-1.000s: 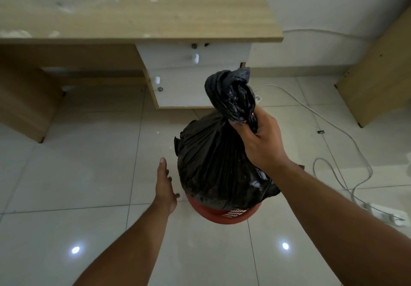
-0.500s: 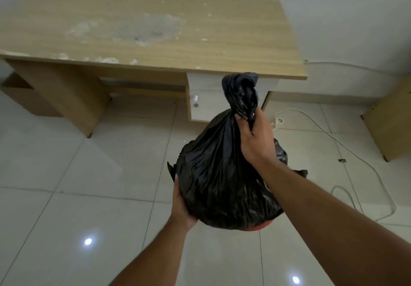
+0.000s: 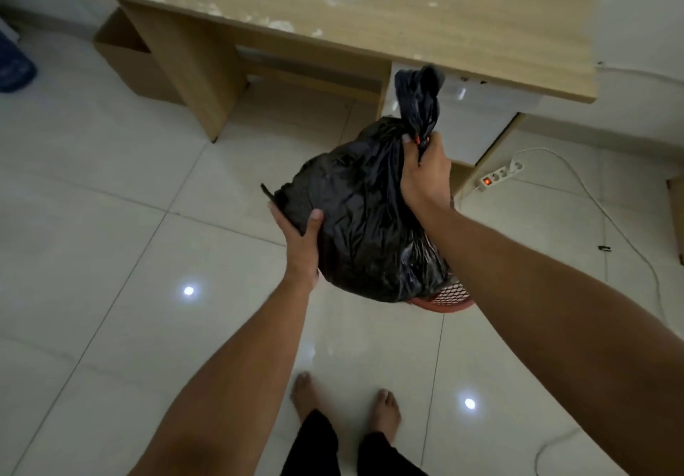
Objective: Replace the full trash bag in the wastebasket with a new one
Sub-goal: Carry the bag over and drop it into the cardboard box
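Lifted higher than half a second ago, the full black trash bag [image 3: 364, 216] now hangs almost clear of the red mesh wastebasket [image 3: 449, 296], only a sliver of whose rim shows at the bag's 5 o'clock, while the camera has tipped down to take in 2 bare feet [image 3: 346, 399] on the tiled floor [image 3: 111, 216]. The right hand [image 3: 423, 175] is clenched around the bag's twisted neck, just below the knot at 12 o'clock, carrying the weight; the left hand [image 3: 299, 238] cups the bag's lower side at 8 o'clock, thumb pressed into the plastic, fingers hidden behind it. Removal of the old bag looks to be the step in hand, and nearly complete. Next, by this reading, the bag must be swung aside and set down on open floor (the stretch toward 9 o'clock looks free), away from the wooden desk [image 3: 407, 12] at 12 o'clock and the power strip [image 3: 501, 175] with its white cable [image 3: 607, 216] at 2 o'clock. No fresh liner is visible, so 1 must be fetched before the basket can be relined.
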`<state>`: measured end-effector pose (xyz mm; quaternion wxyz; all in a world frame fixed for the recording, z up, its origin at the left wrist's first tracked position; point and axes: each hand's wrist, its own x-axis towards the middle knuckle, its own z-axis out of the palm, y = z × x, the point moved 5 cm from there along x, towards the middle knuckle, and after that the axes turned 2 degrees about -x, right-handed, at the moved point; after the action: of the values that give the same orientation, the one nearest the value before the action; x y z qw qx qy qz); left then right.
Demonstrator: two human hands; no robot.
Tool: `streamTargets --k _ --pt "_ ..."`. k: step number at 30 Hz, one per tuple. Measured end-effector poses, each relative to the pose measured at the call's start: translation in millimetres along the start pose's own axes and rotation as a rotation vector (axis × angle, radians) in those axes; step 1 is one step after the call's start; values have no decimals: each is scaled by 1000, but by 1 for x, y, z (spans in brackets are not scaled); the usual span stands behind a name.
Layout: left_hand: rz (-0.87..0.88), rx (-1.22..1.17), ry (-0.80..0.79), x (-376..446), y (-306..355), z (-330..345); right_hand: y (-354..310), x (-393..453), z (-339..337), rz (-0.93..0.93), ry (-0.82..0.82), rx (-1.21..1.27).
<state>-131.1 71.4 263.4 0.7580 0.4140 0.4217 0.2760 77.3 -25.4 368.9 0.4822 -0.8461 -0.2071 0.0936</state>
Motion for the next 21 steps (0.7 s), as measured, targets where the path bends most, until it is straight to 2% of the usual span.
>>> streamTargets --k 2,6,16,21 --pt "116 165 -50 2 18 -18 -14 0 19 21 -18 12" --pt "172 286 -92 17 53 -59 -52 -4 66 15 -62 43" --pt "33 316 72 66 144 -164 -153 -13 189 5 -98 42" --pt "-65 248 160 89 182 -211 -216 -15 247 -147 -158 27"
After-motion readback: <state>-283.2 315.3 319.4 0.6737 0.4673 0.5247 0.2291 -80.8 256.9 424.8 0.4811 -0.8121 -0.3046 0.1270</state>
